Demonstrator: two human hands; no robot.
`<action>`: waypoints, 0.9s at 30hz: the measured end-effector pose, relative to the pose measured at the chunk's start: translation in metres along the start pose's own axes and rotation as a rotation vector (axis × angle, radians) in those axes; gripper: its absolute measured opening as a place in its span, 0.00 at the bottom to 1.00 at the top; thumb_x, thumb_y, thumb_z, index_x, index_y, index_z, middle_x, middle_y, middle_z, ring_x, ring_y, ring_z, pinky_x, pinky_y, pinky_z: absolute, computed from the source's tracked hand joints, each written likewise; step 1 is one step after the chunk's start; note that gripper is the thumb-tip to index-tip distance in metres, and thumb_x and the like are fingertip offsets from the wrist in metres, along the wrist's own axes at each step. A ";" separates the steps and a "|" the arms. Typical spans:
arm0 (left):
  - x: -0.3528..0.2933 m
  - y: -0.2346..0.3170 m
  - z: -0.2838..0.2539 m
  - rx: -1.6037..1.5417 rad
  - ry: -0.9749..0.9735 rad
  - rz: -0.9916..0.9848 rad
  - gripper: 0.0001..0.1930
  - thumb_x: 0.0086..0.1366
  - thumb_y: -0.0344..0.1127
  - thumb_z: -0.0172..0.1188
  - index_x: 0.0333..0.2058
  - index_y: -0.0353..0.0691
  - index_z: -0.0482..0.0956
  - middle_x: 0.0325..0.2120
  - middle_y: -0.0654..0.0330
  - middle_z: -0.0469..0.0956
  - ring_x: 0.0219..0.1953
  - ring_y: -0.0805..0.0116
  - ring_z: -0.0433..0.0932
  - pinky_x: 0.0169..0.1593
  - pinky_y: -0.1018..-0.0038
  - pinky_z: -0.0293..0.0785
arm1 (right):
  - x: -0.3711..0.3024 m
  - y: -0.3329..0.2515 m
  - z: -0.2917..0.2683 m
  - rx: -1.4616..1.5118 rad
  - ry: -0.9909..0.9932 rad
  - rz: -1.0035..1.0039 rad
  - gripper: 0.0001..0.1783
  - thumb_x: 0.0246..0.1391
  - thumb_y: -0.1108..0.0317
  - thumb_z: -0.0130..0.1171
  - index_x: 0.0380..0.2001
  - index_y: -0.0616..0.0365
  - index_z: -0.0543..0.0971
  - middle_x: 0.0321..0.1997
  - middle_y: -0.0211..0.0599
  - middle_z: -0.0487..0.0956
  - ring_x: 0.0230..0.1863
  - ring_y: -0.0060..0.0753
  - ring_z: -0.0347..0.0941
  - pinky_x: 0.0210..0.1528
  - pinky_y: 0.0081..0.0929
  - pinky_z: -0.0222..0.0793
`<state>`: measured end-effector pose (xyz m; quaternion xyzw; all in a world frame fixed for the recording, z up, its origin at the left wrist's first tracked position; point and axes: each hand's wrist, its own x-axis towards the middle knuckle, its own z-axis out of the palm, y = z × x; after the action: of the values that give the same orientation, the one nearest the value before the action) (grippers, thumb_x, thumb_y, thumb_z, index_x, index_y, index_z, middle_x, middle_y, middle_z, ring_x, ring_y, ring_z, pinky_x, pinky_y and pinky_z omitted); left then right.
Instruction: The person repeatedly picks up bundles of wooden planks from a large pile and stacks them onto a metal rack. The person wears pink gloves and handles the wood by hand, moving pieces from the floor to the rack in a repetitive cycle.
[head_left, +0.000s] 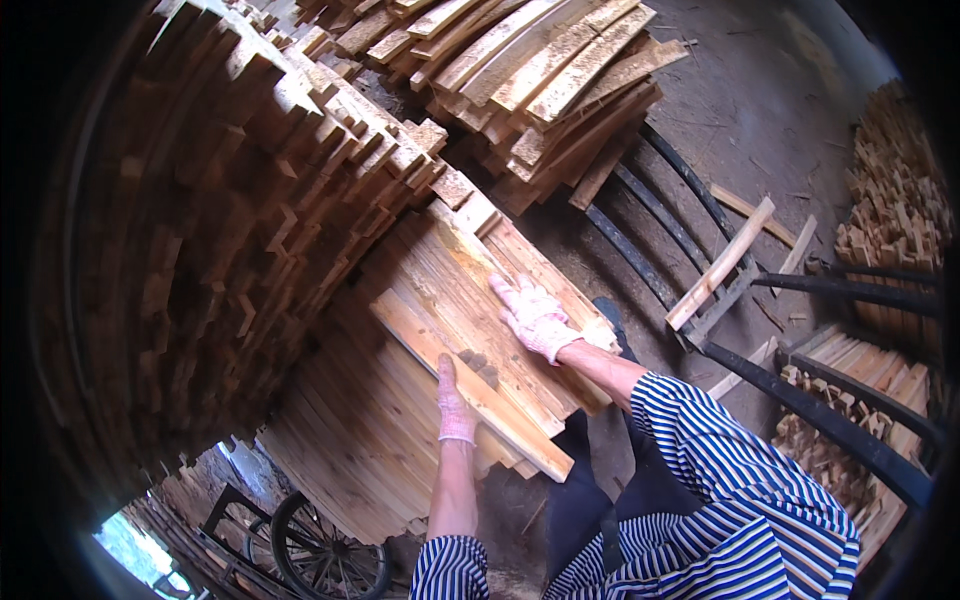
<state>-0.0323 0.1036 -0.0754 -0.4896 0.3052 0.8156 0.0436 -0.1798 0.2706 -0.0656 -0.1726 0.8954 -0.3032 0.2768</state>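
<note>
Gloved hands (490, 360) on stacked planks (480, 340)

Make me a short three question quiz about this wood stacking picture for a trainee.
1. True or false: both hands wear gloves.
2. What does the left hand press on? A) a cart wheel B) the loose plank atop the bundle C) a black metal rail
3. Where does the right hand lie?

Key:
1. True.
2. B.
3. Flat on top of the plank bundle, beside the tall stack of boards.
</note>
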 end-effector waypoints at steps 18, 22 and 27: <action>0.034 0.006 0.071 2.098 0.065 0.260 0.82 0.35 0.76 0.74 0.72 0.27 0.32 0.72 0.30 0.24 0.74 0.32 0.16 0.72 0.40 0.16 | -0.002 0.067 -0.001 0.190 0.034 0.202 0.30 0.68 0.55 0.49 0.72 0.36 0.64 0.68 0.52 0.68 0.64 0.56 0.69 0.66 0.42 0.64; 0.033 0.005 0.067 2.079 0.033 0.323 0.82 0.36 0.75 0.74 0.72 0.28 0.32 0.72 0.31 0.25 0.74 0.32 0.17 0.72 0.42 0.17 | -0.002 0.066 -0.009 0.274 -0.014 0.227 0.30 0.67 0.54 0.50 0.72 0.35 0.63 0.64 0.56 0.71 0.62 0.58 0.70 0.65 0.44 0.66; 0.045 0.002 0.168 1.793 0.167 0.756 0.60 0.52 0.61 0.73 0.73 0.34 0.49 0.72 0.34 0.47 0.75 0.38 0.41 0.75 0.47 0.38 | -0.001 0.099 0.015 0.178 0.098 0.189 0.31 0.68 0.51 0.47 0.73 0.30 0.60 0.57 0.51 0.73 0.54 0.55 0.75 0.56 0.46 0.73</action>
<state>-0.1859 0.1819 -0.0554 -0.2008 0.9514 0.2041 0.1137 -0.1837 0.3394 -0.1380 -0.0471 0.8896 -0.3621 0.2744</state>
